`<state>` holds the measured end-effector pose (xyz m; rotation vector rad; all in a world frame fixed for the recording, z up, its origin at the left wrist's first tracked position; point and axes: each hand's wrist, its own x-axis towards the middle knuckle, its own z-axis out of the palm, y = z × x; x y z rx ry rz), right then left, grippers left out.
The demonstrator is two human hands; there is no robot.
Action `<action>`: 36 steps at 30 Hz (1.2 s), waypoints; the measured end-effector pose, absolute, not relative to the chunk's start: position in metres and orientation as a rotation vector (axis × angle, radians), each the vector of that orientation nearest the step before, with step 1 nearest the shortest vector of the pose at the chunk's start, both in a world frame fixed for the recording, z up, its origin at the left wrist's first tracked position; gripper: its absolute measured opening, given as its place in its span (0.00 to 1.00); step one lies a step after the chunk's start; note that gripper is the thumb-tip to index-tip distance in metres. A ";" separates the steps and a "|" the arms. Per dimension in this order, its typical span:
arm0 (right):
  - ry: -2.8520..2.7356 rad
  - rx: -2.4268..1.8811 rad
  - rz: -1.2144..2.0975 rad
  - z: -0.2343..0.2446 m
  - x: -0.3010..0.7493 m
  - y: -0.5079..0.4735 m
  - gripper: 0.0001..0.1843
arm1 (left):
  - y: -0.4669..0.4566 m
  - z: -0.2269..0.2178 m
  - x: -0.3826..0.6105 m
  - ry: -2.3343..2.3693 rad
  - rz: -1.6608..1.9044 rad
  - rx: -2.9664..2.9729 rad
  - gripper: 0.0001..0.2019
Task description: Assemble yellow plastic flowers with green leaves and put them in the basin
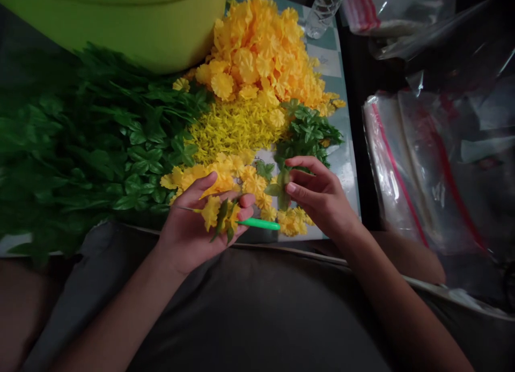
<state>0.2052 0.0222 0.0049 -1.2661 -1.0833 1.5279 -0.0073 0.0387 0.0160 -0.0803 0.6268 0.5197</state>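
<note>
Across the palm of my left hand (191,235) lies a thin metal needle with a bright green handle (261,223), and the fingers curl around it. Yellow artificial flowers (211,212) and green leaf pieces (220,220) are threaded on its shaft. My right hand (322,197) pinches a green artificial leaf (284,189) between thumb and fingers, a short way right of the handle. Loose yellow flowers (253,183) lie on the table just beyond both hands. A small heap of green leaf pieces (309,128) sits behind my right hand.
A large pile of orange-yellow flowers (261,50) stands at the back, with small yellow-green pieces (237,126) before it. Dark green foliage (132,141) fills the left. There is a yellow-green tub (132,28), a clear bottle (325,9) and plastic zip bags (414,168) at right.
</note>
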 end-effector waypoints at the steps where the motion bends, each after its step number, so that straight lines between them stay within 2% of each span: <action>1: -1.079 -1.257 1.537 0.005 0.205 0.022 0.16 | 0.038 0.016 -0.008 0.620 0.532 -0.076 0.17; 11: -1.022 -1.252 1.570 0.007 0.202 0.022 0.16 | 0.031 0.015 -0.003 0.610 0.609 0.196 0.20; 18: -0.823 -1.205 1.614 0.015 0.204 0.020 0.05 | 0.026 0.007 0.003 0.798 0.725 0.394 0.12; 24: -0.701 -1.055 1.811 0.027 0.203 0.018 0.07 | 0.022 -0.003 0.006 0.924 0.672 0.721 0.08; 29: -0.781 -0.947 1.888 0.028 0.200 0.017 0.09 | 0.023 -0.008 0.008 1.010 0.665 0.705 0.08; 36: -1.022 -0.907 1.844 0.022 0.194 0.014 0.07 | 0.024 -0.009 0.009 0.964 0.673 0.783 0.08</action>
